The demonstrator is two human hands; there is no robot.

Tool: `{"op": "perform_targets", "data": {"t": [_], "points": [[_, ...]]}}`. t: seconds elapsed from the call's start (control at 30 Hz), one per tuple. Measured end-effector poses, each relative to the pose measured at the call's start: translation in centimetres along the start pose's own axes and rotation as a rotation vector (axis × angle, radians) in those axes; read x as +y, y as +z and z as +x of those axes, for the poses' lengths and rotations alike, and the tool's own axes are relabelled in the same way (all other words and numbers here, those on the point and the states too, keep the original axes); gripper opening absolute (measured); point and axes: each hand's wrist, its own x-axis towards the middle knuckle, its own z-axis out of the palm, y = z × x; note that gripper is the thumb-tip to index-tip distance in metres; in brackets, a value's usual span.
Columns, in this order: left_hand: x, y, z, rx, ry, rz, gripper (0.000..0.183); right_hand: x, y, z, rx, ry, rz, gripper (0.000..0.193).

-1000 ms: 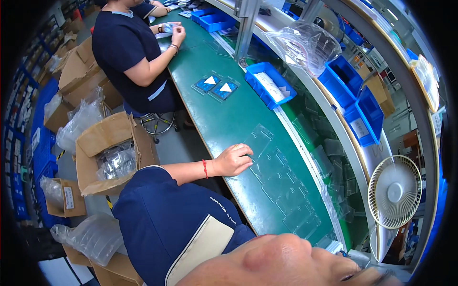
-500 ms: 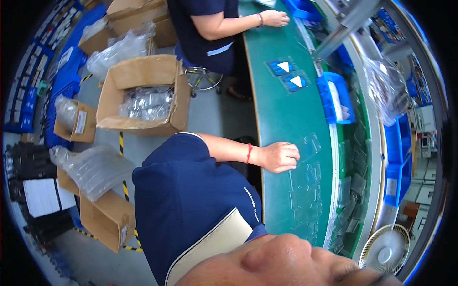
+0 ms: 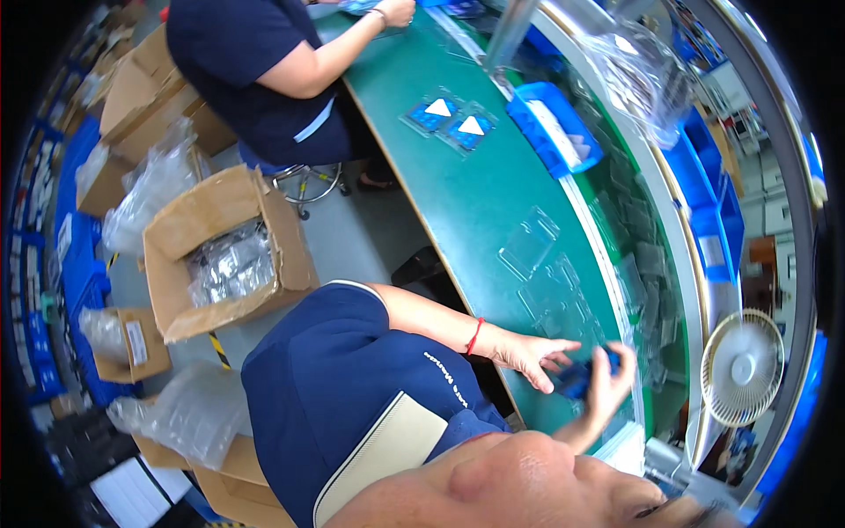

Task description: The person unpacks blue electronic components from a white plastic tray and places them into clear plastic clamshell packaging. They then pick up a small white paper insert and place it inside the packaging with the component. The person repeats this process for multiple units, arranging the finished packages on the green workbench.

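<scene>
My left hand (image 3: 526,356), with a red cord at the wrist, reaches over the green bench with its fingers apart. It holds nothing that I can see. Facing it, my right hand (image 3: 607,383) has its fingers curled around a small dark blue object (image 3: 576,378). Fingers partly cover this object, and its kind cannot be made out. Just beyond both hands, clear plastic trays (image 3: 550,299) lie in a group on the bench. One more clear tray (image 3: 529,245) sits slightly farther off.
Two blue packs with white triangles (image 3: 471,126) lie farther along the green bench (image 3: 396,97). A co-worker's hand (image 3: 398,12) is at the far end. A blue bin (image 3: 554,132) stands by a channel of clear plastic pieces. Cardboard boxes (image 3: 295,255) and a fan (image 3: 742,368) flank the bench.
My left hand has moved nearer to me, off the clear trays, and its fingers have spread. My right hand has come into view with the dark blue object. The whole view has turned.
</scene>
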Motion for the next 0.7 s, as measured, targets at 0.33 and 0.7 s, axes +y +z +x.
{"op": "perform_targets", "data": {"t": [0.33,0.7], "points": [[5.8,-2.7,-5.3,0.302,-0.038,-0.361,0.054,-1.1,8.7,1.2,-0.248,0.161,0.522,0.056],[9.0,-5.2,-9.7,0.413,0.233,-0.274,0.042,0.9,12.1,6.2,-0.265,0.400,0.831,0.027]]}}
